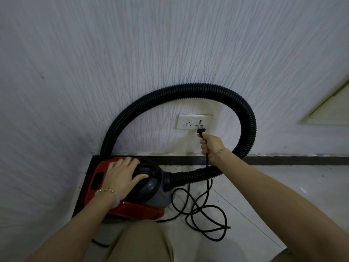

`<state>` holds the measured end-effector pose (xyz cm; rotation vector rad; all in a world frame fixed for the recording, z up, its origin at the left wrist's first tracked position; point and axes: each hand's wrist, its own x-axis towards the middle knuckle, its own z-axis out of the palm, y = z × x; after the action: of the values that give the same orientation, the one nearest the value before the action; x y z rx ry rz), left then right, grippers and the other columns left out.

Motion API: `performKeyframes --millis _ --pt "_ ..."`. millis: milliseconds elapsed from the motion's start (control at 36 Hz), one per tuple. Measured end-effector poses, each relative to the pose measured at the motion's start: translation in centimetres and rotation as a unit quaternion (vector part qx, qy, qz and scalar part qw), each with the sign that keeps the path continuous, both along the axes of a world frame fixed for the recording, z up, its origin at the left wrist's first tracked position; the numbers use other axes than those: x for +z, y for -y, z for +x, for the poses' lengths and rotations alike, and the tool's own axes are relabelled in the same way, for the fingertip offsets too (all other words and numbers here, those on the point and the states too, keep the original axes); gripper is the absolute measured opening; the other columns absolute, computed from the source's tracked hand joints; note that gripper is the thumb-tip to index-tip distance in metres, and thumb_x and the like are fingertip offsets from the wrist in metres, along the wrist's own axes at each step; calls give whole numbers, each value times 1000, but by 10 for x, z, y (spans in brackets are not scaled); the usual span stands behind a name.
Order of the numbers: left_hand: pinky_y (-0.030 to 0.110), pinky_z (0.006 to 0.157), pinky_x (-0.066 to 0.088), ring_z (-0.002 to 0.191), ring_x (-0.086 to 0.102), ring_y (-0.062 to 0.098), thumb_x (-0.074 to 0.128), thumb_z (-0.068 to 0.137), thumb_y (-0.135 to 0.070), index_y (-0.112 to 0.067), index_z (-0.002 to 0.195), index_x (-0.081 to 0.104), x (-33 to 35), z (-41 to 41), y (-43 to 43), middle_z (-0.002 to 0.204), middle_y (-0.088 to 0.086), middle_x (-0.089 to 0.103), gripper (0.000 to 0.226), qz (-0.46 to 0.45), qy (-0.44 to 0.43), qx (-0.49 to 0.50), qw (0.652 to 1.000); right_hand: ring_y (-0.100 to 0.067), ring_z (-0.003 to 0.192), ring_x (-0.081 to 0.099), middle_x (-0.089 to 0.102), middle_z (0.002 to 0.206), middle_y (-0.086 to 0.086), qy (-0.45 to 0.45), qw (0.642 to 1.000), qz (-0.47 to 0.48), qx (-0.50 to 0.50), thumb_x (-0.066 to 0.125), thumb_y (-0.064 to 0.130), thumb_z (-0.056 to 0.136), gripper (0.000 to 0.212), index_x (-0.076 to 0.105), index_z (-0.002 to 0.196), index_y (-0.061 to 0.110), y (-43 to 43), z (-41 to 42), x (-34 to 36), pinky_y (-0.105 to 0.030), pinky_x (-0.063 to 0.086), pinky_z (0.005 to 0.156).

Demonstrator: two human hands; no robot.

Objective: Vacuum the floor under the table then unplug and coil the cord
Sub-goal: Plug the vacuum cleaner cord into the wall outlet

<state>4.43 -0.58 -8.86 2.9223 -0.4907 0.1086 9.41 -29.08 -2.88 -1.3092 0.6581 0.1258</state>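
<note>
A red and grey canister vacuum [149,195] sits on the floor by the wall corner. My left hand [120,173] lies flat on its top, fingers spread, gripping nothing. Its black ribbed hose [188,88] arcs up against the wall and back down. My right hand [211,144] is closed on the black cord just behind the plug [200,130]. The plug's prongs sit at the right-hand holes of the white wall socket [194,121]; I cannot tell how far in they are. The black cord [205,214] lies in loose loops on the floor.
A textured white wall [132,53] fills the view, with a dark skirting strip [283,160] along its foot. Light floor tiles [264,195] spread to the right. A pale door panel [332,108] shows at the right edge. My knee in tan trousers [143,242] is at the bottom.
</note>
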Motion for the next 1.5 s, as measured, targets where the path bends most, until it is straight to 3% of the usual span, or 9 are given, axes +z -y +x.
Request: performKeyframes --millis 278,500,694,889,1111,1500 --pt "34 69 43 76 61 22 28 77 -66 -23 92 60 -2 1 1 81 -2 61 55 8 15 -1 1000 -1 30 28 36 61 3 1 1000 1 14 42 21 101 24 56 83 12 3 2 -4 -14 23 30" --pt "36 73 42 82 60 22 25 77 -66 -22 98 59 -1 2 2 86 -1 61 59 -4 0 5 1000 -1 32 28 38 60 3 16 1000 -10 8 43 20 99 24 58 82 12 1 5 -5 -15 22 31" --pt "37 77 42 86 59 22 22 77 -67 -22 100 59 1 1 2 90 -1 61 63 -6 -11 6 1000 -1 29 28 37 60 2 21 999 35 -12 42 20 101 26 58 83 10 -4 7 -4 -15 22 30" --pt "37 76 41 85 59 23 24 77 -67 -22 99 59 2 1 3 89 -1 61 61 -11 -8 6 1000 -1 28 27 39 54 3 11 999 4 -39 48 23 99 28 60 78 9 -7 13 -4 -15 22 29" --pt "36 74 42 82 60 25 25 77 -66 -20 98 60 3 0 4 87 1 62 62 -9 1 7 1000 -2 24 34 52 66 -3 6 999 -15 -51 48 16 97 28 58 73 6 -7 22 1 -13 24 28" --pt "37 76 40 85 59 25 25 76 -67 -21 100 59 3 -3 7 87 0 60 61 -19 -14 8 1000 -1 31 38 55 67 -5 29 997 7 -69 51 12 95 25 60 72 6 -6 20 -3 -12 28 33"
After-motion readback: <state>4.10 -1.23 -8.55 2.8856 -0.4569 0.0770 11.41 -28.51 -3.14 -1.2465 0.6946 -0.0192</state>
